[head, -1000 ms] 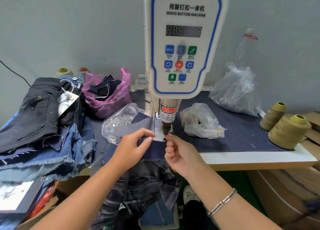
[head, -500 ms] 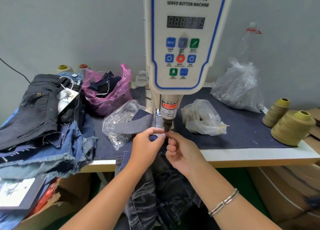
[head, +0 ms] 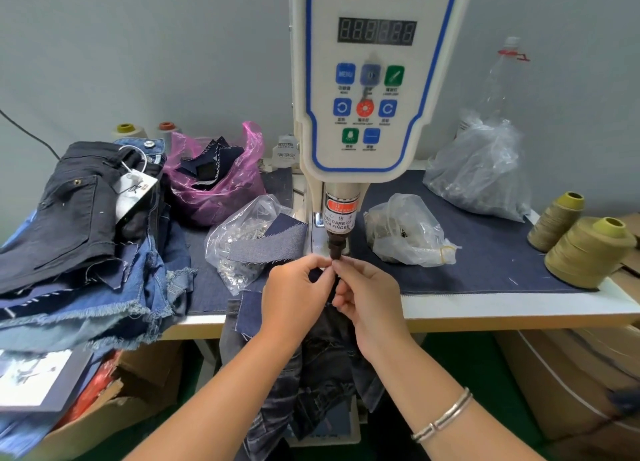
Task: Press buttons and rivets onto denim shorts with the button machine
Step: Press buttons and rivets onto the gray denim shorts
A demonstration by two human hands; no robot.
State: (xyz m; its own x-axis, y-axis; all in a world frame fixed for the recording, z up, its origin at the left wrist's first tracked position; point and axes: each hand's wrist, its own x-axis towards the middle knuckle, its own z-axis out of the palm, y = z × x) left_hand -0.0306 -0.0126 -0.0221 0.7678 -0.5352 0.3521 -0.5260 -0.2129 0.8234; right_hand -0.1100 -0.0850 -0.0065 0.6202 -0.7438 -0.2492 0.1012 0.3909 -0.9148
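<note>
The white servo button machine [head: 367, 79] stands at the table's middle, its dark punch head [head: 336, 247] pointing down. Directly under the punch my left hand [head: 294, 301] and my right hand [head: 367, 301] meet fingertip to fingertip, both pinching the edge of dark denim shorts [head: 311, 374] that hang off the table front. What lies between the fingertips is hidden. A clear bag of metal buttons or rivets [head: 239, 249] lies left of the punch, another bag [head: 408, 235] to its right.
A pile of denim shorts [head: 83, 238] fills the table's left. A pink bag of fabric scraps [head: 214, 180] sits behind. A large clear bag [head: 481, 173] and two olive thread cones [head: 585, 249] stand right. Cardboard boxes [head: 568, 384] sit below.
My left hand has moved right from the spread waistband to meet my right hand under the punch. The shorts have bunched and dropped lower off the table edge.
</note>
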